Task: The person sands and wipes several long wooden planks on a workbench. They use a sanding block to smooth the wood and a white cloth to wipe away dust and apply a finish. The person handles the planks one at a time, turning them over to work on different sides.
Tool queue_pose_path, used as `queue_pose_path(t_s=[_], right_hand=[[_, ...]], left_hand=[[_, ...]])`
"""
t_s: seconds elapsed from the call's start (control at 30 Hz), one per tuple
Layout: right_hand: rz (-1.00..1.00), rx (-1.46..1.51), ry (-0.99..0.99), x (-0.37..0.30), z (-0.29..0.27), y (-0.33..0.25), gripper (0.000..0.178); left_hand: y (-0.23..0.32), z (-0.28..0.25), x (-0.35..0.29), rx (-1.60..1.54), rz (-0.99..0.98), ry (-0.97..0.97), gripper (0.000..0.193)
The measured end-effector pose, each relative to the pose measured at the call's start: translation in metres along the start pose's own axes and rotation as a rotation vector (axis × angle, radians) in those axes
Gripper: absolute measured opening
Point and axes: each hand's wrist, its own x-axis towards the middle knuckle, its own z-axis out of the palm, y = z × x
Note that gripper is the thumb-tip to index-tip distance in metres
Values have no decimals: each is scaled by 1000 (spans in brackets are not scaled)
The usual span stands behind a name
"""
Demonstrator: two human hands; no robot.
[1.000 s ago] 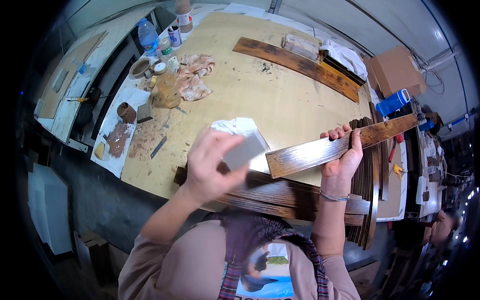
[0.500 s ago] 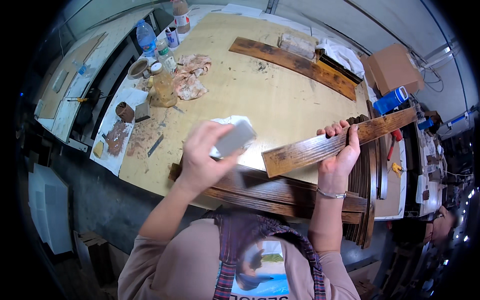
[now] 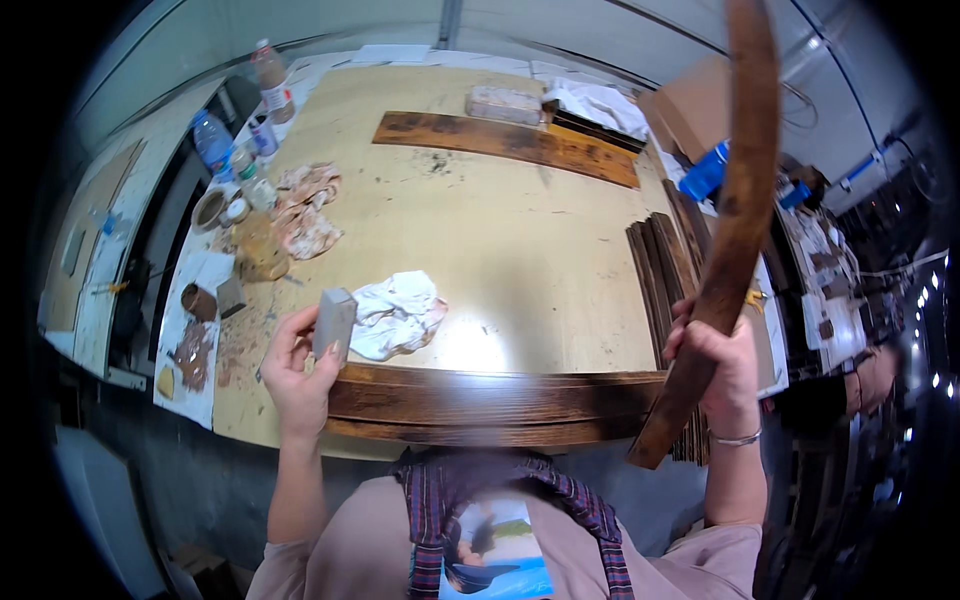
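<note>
Gripping a long dark-stained wooden plank [image 3: 738,215] near its lower end, the right hand [image 3: 716,362] is clenched fully round it: fingers wrapped over the front face, thumb side toward the body, no gap visible. Plank stands nearly upright, tilted slightly, running from below the fist up past the top edge of the frame; it looks bowed, which is lens bend. Silver bracelet [image 3: 737,438] on that wrist.

Left hand [image 3: 295,368] holds a small grey sanding block [image 3: 334,322], pinched between thumb on the near side and fingertips on the far side, block upright and lifted clear of the bench. Grip is partial, palm open toward the camera, not a full fist.

Block sits just left of a crumpled white rag [image 3: 398,312] lying on the pale workbench [image 3: 480,215]. Directly below both, a stack of dark stained boards [image 3: 490,405] lies flat along the near edge of the bench, between the two hands. More dark strips [image 3: 664,268] lie stacked at the right edge, near the right hand. One long brown board [image 3: 505,144] lies flat across the far side. Stained rags [image 3: 305,208], bottles [image 3: 213,142] and tins sit at the left edge, well apart from both hands.
</note>
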Motion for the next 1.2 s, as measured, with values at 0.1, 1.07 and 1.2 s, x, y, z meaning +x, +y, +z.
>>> queue_pose_path(t_s=[0.1,1.07,1.2], right_hand=[[156,17,-157,-31,-10,22,35],[234,-1005,-68,-111,10,112,38],[229,-1053,-150,-125,8,123,36]], left_hand=[[-2,2,5,-51,-29,-25,42],[11,2,37,-14,37,-222,43],[23,0,40,158,223,-418,43]])
